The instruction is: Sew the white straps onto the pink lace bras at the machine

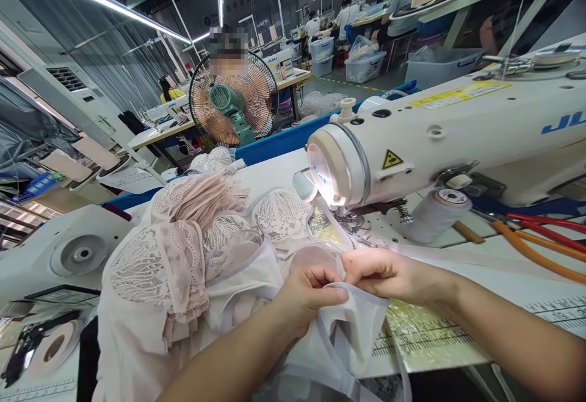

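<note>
Both hands pinch the edge of a white lace bra (354, 323) just in front of the sewing machine (439, 133). The thumb of my left hand (311, 298) lies along the edge with its fingers curled underneath. Close beside it, my right hand (384, 274) is closed on the same edge, fingertips nearly touching the left ones. White fabric and straps hang below the hands over the table's front edge. Further back, a lace cup (281, 213) lies near the lit needle area, where the presser foot is partly hidden.
A pile of pale pink lace bras (155, 262) fills the left. Orange-handled scissors (535, 246) and a thread cone (437, 216) lie right of the needle. A printed ruler (467, 329) runs along the front. A fan (233, 100) and other people stand or sit beyond.
</note>
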The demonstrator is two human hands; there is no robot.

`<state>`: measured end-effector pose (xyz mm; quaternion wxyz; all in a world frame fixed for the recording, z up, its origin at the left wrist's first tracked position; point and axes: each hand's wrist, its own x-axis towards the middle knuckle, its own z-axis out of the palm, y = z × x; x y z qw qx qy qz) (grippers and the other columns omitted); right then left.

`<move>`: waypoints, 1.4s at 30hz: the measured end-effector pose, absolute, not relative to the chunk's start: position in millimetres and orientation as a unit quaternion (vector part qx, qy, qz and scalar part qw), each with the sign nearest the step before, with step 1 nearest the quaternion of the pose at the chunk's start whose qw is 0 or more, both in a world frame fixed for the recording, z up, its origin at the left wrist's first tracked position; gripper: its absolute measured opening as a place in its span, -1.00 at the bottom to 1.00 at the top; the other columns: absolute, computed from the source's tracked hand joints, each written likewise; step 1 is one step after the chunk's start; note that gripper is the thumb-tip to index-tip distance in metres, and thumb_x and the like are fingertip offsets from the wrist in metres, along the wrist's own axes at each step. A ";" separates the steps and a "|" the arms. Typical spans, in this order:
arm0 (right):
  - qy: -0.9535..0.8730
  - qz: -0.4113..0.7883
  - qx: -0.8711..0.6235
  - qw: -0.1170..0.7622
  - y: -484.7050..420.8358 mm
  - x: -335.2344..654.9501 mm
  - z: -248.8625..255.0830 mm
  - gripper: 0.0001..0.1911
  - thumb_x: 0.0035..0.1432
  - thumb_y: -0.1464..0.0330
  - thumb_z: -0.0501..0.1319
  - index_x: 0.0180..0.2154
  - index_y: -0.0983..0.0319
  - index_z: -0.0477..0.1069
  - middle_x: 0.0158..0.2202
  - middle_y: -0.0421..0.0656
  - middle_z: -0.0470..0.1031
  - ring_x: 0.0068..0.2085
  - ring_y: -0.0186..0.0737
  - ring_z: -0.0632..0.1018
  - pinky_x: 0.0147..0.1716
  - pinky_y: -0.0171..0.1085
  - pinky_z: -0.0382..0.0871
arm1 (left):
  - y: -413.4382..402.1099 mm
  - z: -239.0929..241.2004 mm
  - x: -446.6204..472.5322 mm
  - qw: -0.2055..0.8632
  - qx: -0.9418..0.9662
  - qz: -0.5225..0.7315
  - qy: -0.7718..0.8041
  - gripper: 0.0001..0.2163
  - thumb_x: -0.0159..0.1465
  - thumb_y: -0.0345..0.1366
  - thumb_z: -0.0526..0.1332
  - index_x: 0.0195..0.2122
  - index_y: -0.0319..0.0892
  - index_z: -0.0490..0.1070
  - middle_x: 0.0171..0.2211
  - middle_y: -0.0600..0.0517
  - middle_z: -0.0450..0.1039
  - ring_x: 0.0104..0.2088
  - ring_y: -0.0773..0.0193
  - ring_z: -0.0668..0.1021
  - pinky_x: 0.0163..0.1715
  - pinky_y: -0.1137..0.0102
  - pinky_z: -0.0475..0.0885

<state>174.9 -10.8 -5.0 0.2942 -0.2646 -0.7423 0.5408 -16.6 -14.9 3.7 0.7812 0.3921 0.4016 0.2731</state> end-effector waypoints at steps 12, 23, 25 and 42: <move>-0.641 0.591 -0.405 0.273 -12.3 167.6 -3.6 -0.91 0.04 0.40 0.14 -0.36 0.29 0.37 -0.47 -0.20 0.41 -0.47 -0.35 0.39 -0.54 -0.39 0.21 | -14.7 -0.6 -8.5 0.723 0.432 0.303 0.446 -0.70 -0.27 -0.21 0.42 -0.63 -0.27 0.36 -0.65 0.10 0.33 -0.59 0.44 0.31 -0.53 0.47 0.16; -0.840 0.231 -0.419 0.256 -36.0 154.3 10.4 -0.80 0.18 0.39 0.01 -0.38 0.23 0.39 -0.47 -0.15 0.44 -0.45 -0.27 0.44 -0.50 -0.32 0.27 | -19.0 -1.1 -10.6 0.699 0.469 0.323 0.433 -0.68 -0.24 -0.15 0.40 -0.65 -0.26 0.33 -0.65 0.13 0.26 -0.56 0.45 0.24 -0.48 0.46 0.10; -0.845 0.157 -0.421 0.290 -42.4 150.6 9.4 -0.78 0.17 0.43 -0.01 -0.39 0.21 0.39 -0.29 -0.07 0.46 -0.32 -0.21 0.46 -0.41 -0.27 0.31 | -20.5 0.6 -11.1 0.701 0.469 0.324 0.428 -0.67 -0.24 -0.14 0.40 -0.64 -0.27 0.34 -0.63 0.12 0.28 -0.55 0.44 0.27 -0.46 0.45 0.12; -0.569 0.274 -0.481 0.608 -84.4 166.2 41.5 -0.87 0.21 0.22 0.05 -0.35 0.10 0.25 -0.60 -0.29 0.23 -0.50 -0.26 0.47 -0.52 -0.25 0.35 | -29.7 9.0 -13.2 0.710 0.477 0.315 0.410 -0.69 -0.25 -0.18 0.40 -0.62 -0.26 0.35 -0.64 0.13 0.28 -0.58 0.46 0.26 -0.52 0.47 0.10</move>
